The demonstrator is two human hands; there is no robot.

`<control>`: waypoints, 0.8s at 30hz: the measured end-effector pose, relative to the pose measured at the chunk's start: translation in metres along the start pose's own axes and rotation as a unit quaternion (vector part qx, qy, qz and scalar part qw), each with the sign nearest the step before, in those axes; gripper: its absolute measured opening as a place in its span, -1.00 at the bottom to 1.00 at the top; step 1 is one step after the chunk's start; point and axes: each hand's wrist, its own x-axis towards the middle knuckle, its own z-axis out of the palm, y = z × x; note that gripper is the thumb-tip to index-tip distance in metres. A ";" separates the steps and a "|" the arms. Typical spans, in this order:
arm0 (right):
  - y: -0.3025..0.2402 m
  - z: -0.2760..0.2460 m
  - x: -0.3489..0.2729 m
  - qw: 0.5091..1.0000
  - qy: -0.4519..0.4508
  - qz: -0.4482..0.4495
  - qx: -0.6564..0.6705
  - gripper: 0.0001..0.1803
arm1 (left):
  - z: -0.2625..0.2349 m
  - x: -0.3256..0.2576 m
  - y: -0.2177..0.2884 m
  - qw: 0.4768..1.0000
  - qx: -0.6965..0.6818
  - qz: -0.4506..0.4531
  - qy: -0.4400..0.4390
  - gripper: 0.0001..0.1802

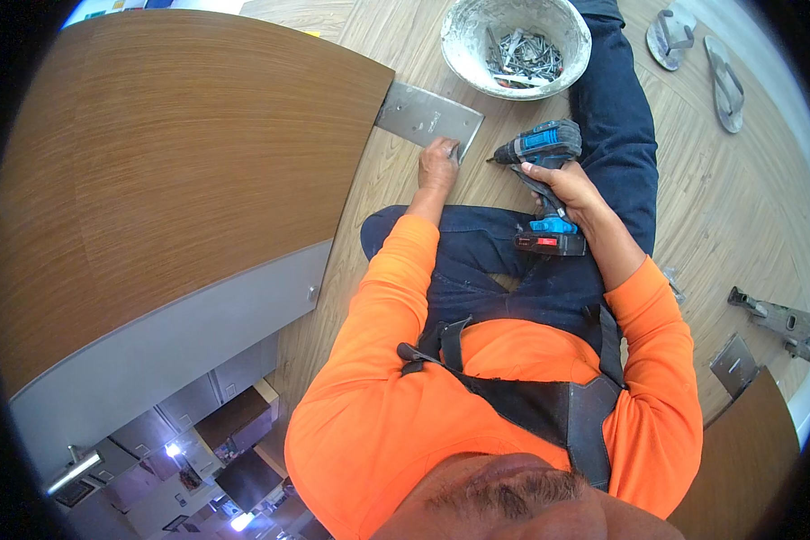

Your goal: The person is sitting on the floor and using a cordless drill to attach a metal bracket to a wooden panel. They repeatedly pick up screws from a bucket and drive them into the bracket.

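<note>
My right hand (pixel 569 189) is wrapped round a blue and black cordless drill (pixel 545 142), held over my legs with its tip pointing left. The battery end hangs toward me. At the near edge of a flat metal plate (pixel 432 115), my left hand (pixel 437 166) is closed, with something small and dark at its fingertips that I cannot make out. The plate has small holes and sticks out from the end of a large brown wood-grain panel (pixel 207 153). Between the drill tip and my left hand there is a short gap.
A stained white bucket (pixel 459 63) holding loose screws and metal bits stands ahead, beside my outstretched leg. Sandals (pixel 725 88) lie at the far right. Nearer on the right are a metal hinge-like fitting (pixel 783 322), another plate (pixel 734 364) and a second brown panel (pixel 747 459).
</note>
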 end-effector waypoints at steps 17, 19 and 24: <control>0.003 0.017 -0.001 0.992 0.016 -0.110 -0.057 -0.59 | 0.002 0.003 -0.004 0.995 0.053 -0.013 -0.085 -0.42; 0.002 0.021 -0.001 0.989 0.018 -0.120 -0.083 -0.60 | 0.002 0.002 -0.001 0.993 0.051 -0.034 -0.101 -0.43; -0.008 0.034 -0.003 0.989 0.018 -0.099 -0.111 -0.60 | -0.002 0.004 0.003 0.994 0.016 -0.057 -0.096 -0.42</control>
